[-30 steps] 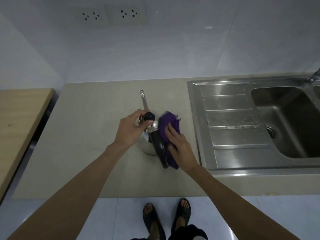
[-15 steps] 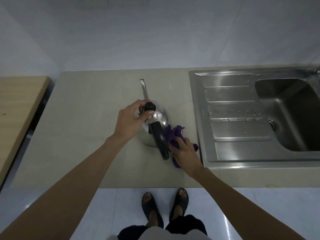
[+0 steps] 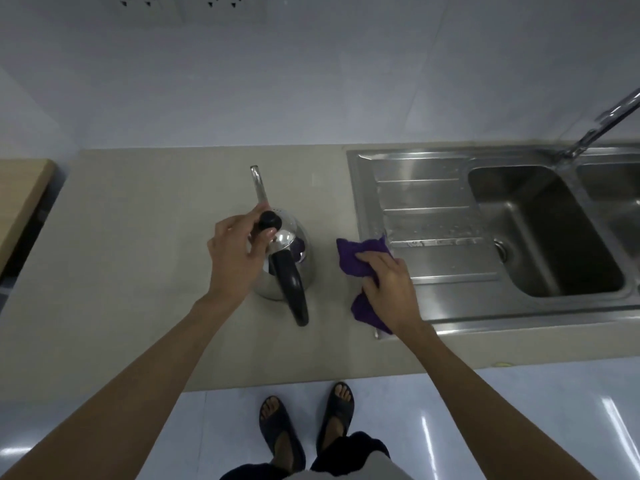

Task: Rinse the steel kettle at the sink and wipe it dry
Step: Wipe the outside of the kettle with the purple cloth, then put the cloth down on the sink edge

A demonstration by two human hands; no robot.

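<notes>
The steel kettle [image 3: 294, 251] stands upright on the beige counter [image 3: 138, 258], its thin spout pointing away from me and its black handle pointing toward me. My left hand [image 3: 239, 251] rests on its top, fingers around the black lid knob. My right hand [image 3: 389, 285] holds a purple cloth [image 3: 360, 258] to the right of the kettle, apart from it, over the counter at the sink's left edge.
A steel sink [image 3: 433, 188] with a ribbed, wet draining board and a deep basin fills the right side; its tap [image 3: 602, 126] rises at the far right. A wooden surface [image 3: 20, 195] sits at the left edge. My sandalled feet [image 3: 308, 427] show below the counter's front edge.
My right hand has lifted the purple cloth off the kettle's side and moved it right toward the sink edge. My left hand has stayed on the lid knob.
</notes>
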